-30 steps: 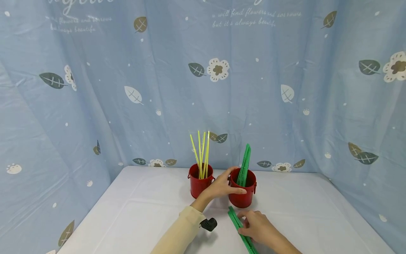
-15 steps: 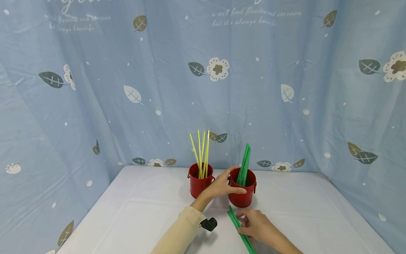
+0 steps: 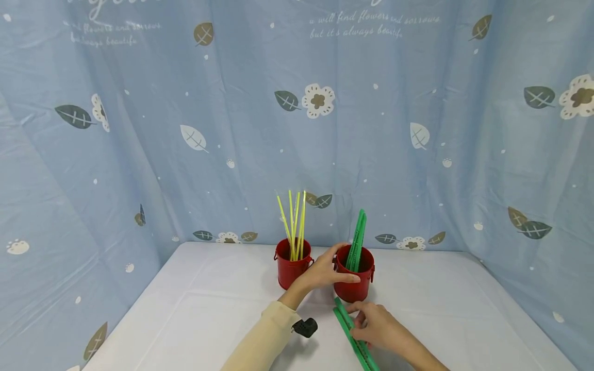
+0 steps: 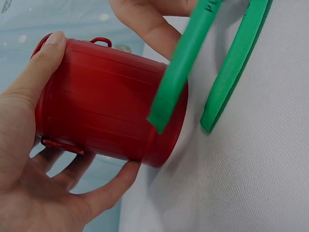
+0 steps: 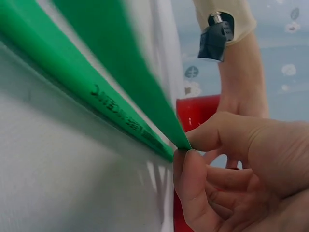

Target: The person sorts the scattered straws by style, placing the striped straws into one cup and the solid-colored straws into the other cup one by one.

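My left hand (image 3: 325,271) grips the right-hand small red bucket (image 3: 351,289) near its rim, thumb on the near side, fingers curled round behind. Several long green wrapped sticks (image 3: 356,239) stand in that bucket. My right hand (image 3: 382,330) pinches a flat green wrapped stick (image 4: 186,63) between thumb and forefinger. The wrapper has black print, and in the left wrist view this stick overlaps the bucket's lower side. A second green wrapped stick (image 4: 236,67) lies on the white cloth just beside it, also printed. What is inside the wrappers is hidden.
A second red bucket (image 3: 289,275) stands to the left, with several thin yellow sticks (image 3: 297,226) upright in it. White cloth (image 3: 209,319) covers the table. A blue patterned curtain (image 3: 297,144) hangs behind and at the sides. A black wrist camera (image 3: 304,327) sits at my left cuff.
My right hand has moved slightly up and away from me, lifting the pinched green stick, so it now separates from the one beside it. My left hand stays on the bucket.
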Demonstrator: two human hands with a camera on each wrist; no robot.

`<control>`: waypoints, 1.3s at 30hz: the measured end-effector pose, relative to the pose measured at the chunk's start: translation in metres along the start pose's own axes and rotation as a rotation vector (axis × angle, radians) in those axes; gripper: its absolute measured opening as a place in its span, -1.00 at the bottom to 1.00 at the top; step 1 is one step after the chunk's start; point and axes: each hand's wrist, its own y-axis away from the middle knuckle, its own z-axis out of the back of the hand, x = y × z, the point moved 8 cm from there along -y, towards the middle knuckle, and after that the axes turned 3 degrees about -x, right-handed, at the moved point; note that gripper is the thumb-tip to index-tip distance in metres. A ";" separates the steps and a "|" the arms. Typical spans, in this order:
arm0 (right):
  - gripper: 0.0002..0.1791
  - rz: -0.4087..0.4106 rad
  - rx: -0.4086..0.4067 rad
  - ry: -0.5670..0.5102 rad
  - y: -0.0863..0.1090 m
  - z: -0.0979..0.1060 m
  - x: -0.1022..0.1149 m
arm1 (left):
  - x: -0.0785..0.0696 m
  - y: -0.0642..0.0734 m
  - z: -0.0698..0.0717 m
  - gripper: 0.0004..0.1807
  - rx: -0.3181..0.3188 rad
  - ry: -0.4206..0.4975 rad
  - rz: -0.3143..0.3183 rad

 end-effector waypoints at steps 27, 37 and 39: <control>-0.52 -0.036 0.120 -0.174 0.013 0.011 0.008 | -0.001 0.000 0.001 -0.04 -0.008 0.000 0.002; -0.55 0.001 0.147 -0.211 0.019 0.018 0.017 | 0.000 0.000 0.000 -0.03 -0.008 -0.001 0.006; -0.55 0.008 0.146 -0.218 0.020 0.022 0.019 | 0.000 0.000 0.001 -0.04 -0.010 -0.002 0.008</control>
